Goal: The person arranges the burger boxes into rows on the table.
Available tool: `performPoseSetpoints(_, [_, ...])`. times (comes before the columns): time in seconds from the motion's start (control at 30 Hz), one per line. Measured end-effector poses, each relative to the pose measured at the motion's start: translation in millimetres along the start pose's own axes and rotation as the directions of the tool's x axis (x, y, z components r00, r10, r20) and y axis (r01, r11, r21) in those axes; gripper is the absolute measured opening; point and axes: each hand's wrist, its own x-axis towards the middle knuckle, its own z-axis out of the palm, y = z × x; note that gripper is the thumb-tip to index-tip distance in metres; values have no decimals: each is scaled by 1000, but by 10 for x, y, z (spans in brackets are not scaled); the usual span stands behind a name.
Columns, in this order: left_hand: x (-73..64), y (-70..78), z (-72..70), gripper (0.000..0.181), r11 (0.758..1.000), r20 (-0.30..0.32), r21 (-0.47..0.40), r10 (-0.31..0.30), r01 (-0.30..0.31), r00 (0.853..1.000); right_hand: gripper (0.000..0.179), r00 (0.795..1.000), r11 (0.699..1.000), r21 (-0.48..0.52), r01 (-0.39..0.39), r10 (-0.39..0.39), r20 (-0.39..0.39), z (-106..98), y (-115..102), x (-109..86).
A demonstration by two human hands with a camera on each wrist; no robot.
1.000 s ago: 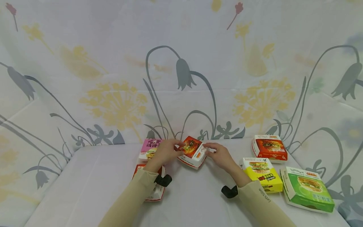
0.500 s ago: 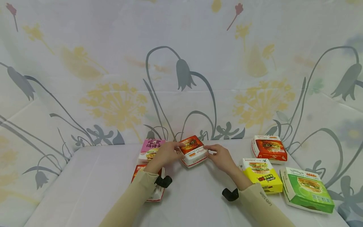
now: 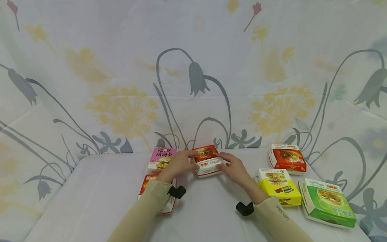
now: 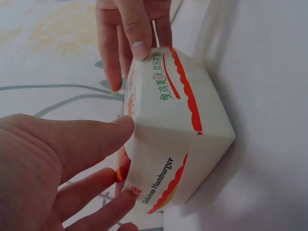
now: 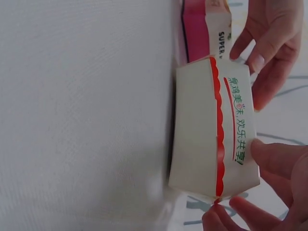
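A red-and-white hamburger box (image 3: 208, 162) sits on the white cloth at the back middle, its burger picture facing up. My left hand (image 3: 180, 166) holds its left side, thumb at the front edge and fingers along the side, as the left wrist view shows on the box wall (image 4: 166, 106) lettered "Delicious Hamburger". On the right, my right hand (image 3: 235, 169) grips the opposite corner, thumb against the front panel (image 5: 233, 130) and fingers at the side. Beside my left hand stands a pink burger box (image 3: 162, 158). Another red-and-white box (image 3: 169, 205) lies partly hidden under the left forearm.
At the right, a red box (image 3: 288, 158), a yellow box (image 3: 278, 186) and a green box (image 3: 329, 201) lie close together. A flower-patterned curtain (image 3: 136, 77) rises behind the cloth-covered table (image 3: 90, 201).
The hamburger box has turned between my hands, from set at an angle to nearly square with its white front toward me. Both hands have stayed around it.
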Motion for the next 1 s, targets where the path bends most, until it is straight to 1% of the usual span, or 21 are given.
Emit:
performPoseSetpoints(0.07, [8, 7, 7, 49, 1000, 4, 1, -8, 8, 1000, 46, 1000, 1000, -8, 8, -7, 10, 4, -7, -3])
performPoseSetpoints(0.2, [25, 24, 21, 48, 1000, 7, 15, -16, 16, 1000, 45, 1000, 1000, 2, -4, 4, 10, 20, -23, -11])
performPoseSetpoints(0.3, [45, 32, 28, 46, 999, 4, 37, -10, 9, 1000, 43, 1000, 1000, 10, -17, 17, 1, 37, -22, -2])
performPoseSetpoints(0.4, [57, 46, 27, 45, 999, 5, 51, 4, -4, 1000, 41, 1000, 1000, -7, -13, 13, -14, 47, -12, 12])
performPoseSetpoints(0.53, [58, 56, 23, 42, 999, 13, 49, 14, -15, 1000, 41, 1000, 1000, -22, -1, 1, -30, 59, -3, 18])
performPoseSetpoints(0.73, [63, 29, 45, 37, 999, 29, 46, -1, 0, 1000, 42, 999, 1000, -30, -3, 2, -47, 106, 35, 5])
performPoseSetpoints(1.0, [68, 3, 75, 39, 996, 44, 83, 23, -27, 999, 42, 998, 999, -40, 13, -15, -64, 133, 39, -29])
